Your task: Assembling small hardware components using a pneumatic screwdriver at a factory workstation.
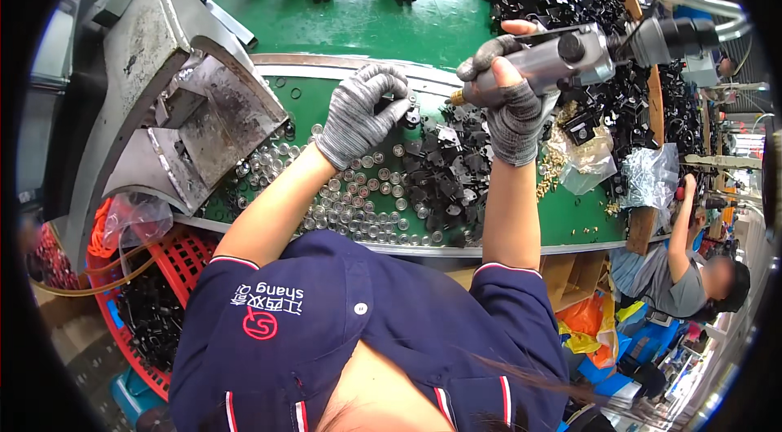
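Simultaneously gripping a grey power tool (558,61) with the right hand (511,110) and pinching a small dark part (413,115) between thumb and forefinger of the left hand (362,116).
Held just left of the tool's brass-coloured tip (457,97), over a green worktable (358,25) strewn with clear round pieces (350,206) near left and black metal pieces (452,165) near right.

"What sort of place are we seeing?"

"A factory workshop: black parts (456,167) are lying in heaps on a green bench (375,29)."

"What else is showing it?"

"A gloved right hand (515,116) is gripping a power tool (562,57), a worn grey machine (142,53) is standing at the left, and a red basket (181,259) is holding more parts. At the right, a co-worker (678,285) is reaching out an arm."
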`<state>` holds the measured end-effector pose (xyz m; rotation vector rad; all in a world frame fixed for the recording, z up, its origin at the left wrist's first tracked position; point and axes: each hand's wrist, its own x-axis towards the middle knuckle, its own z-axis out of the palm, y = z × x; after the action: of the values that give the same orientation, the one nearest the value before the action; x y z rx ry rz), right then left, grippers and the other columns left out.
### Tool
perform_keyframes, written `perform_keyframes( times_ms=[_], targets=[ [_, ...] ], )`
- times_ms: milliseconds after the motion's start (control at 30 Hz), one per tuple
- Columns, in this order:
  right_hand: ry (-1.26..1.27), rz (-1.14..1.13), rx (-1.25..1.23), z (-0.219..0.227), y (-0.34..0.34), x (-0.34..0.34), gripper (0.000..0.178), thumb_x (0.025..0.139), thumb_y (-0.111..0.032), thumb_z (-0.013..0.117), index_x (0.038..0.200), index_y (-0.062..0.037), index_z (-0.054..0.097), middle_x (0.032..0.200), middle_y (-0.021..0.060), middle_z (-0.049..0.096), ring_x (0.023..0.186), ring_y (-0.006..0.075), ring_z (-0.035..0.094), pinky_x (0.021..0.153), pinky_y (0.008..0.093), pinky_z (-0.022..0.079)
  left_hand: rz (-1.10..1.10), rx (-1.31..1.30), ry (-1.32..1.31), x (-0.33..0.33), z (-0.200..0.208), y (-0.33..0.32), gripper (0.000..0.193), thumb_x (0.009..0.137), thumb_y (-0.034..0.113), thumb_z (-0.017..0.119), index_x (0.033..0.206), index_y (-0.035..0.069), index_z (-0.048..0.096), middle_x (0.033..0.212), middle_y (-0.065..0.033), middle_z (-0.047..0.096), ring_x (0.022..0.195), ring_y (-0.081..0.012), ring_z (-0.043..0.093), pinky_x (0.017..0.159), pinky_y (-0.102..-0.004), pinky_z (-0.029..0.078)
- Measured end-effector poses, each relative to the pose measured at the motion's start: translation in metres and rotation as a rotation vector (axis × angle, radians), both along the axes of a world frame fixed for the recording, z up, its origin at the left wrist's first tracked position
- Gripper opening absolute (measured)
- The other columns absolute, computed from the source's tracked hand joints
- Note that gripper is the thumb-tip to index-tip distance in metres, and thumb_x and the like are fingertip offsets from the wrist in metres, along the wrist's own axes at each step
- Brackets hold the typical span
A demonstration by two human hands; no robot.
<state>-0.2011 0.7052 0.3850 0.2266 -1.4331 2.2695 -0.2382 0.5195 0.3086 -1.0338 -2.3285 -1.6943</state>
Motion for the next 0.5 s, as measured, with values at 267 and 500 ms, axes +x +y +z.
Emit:
perform_keyframes(
  times_ms=[267, 500],
  targets=[
    [-0.018, -0.228, 0.070, -0.018, 0.015, 0.027, 0.047, 0.074, -0.003, 0.067, 0.115, 0.0002, 0.046, 0.074, 0.0099, 0.059, 0.065, 0.0210, 0.062, 0.063, 0.0344, 0.054, 0.048, 0.206, -0.167, 0.017, 0.028, -0.007, 0.012, 0.076, 0.003, 0.070, 0.085, 0.003, 0.063, 0.090, -0.0078, 0.065, 0.082, -0.0161, 0.064, 0.077, -0.0271, 0.052],
    [-0.032, -0.308, 0.064, -0.023, 0.034, 0.046, 0.046, 0.075, -0.002, 0.066, 0.116, 0.0005, 0.045, 0.076, 0.0097, 0.059, 0.067, 0.0199, 0.062, 0.066, 0.0336, 0.053, -0.218, 0.119, -0.248, 0.058, 0.021, 0.005, 0.014, 0.077, 0.008, 0.072, 0.088, 0.003, 0.063, 0.090, -0.0075, 0.065, 0.083, -0.0159, 0.064, 0.076, -0.0270, 0.052]
  ],
)
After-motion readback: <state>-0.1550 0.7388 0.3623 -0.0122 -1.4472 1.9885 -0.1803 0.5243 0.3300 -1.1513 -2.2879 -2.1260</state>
